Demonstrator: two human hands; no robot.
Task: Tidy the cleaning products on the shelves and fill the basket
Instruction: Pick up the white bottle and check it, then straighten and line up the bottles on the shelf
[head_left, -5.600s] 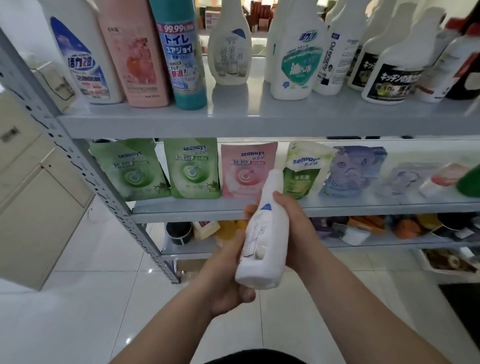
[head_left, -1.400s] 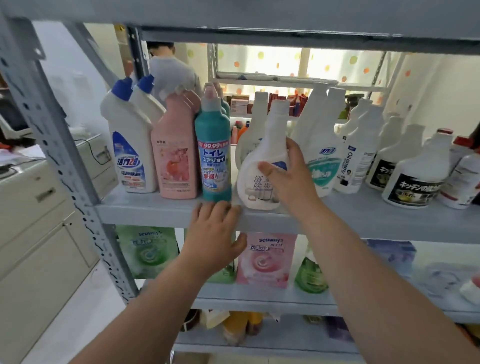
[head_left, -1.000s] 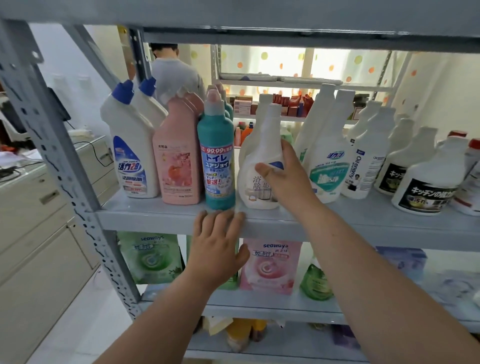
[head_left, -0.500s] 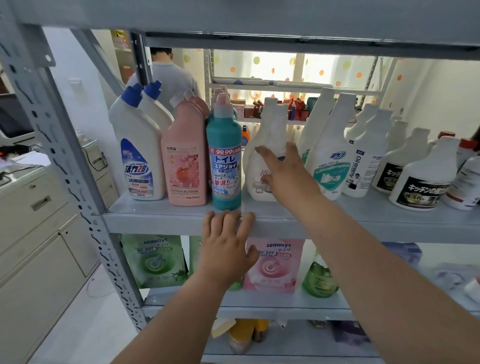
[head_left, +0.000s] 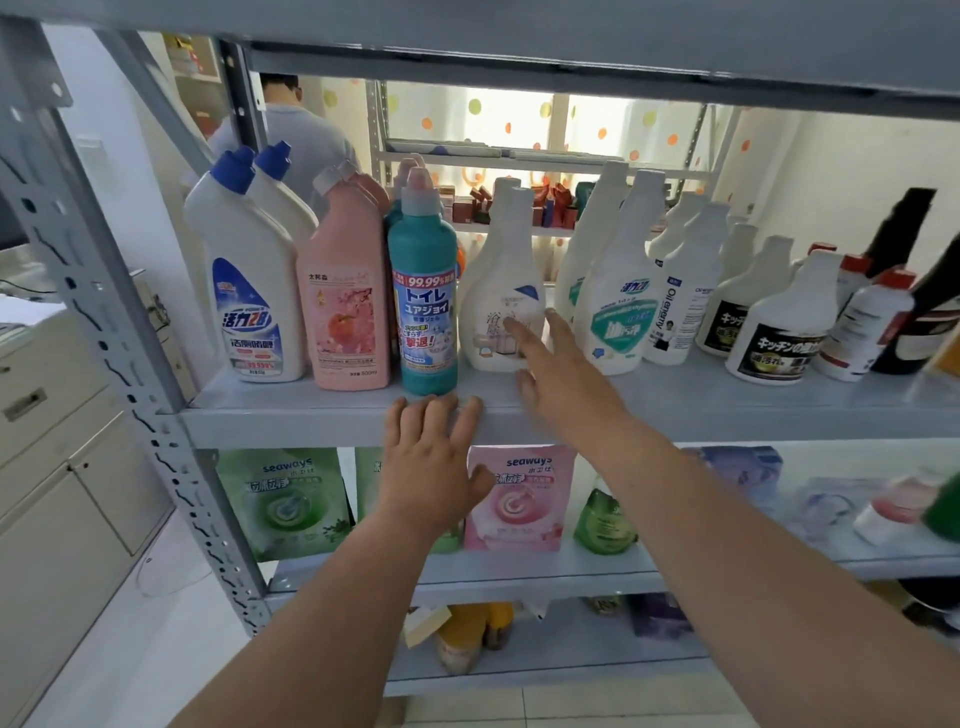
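Observation:
A white refill bottle with a blue triangle on its label (head_left: 500, 291) stands upright on the grey upper shelf (head_left: 675, 405), between a teal bottle (head_left: 425, 291) and a white bottle with a green label (head_left: 618, 291). My right hand (head_left: 561, 374) is spread in front of it with straight fingers, the fingertips at its label, gripping nothing. My left hand (head_left: 431, 457) lies flat against the shelf's front edge just below the teal bottle. No basket is in view.
Left of the teal bottle stand a pink bottle (head_left: 345, 296) and blue-capped white bottles (head_left: 244, 280). More white bottles (head_left: 774, 322) fill the right. Refill pouches (head_left: 283, 499) line the lower shelf. A perforated post (head_left: 104, 322) and a cabinet (head_left: 52, 467) are at left. A person (head_left: 291, 130) stands behind.
My right hand set the white bottle upright on the upper shelf, let go of it and drew back a little with fingers spread. My left hand stayed on the shelf edge.

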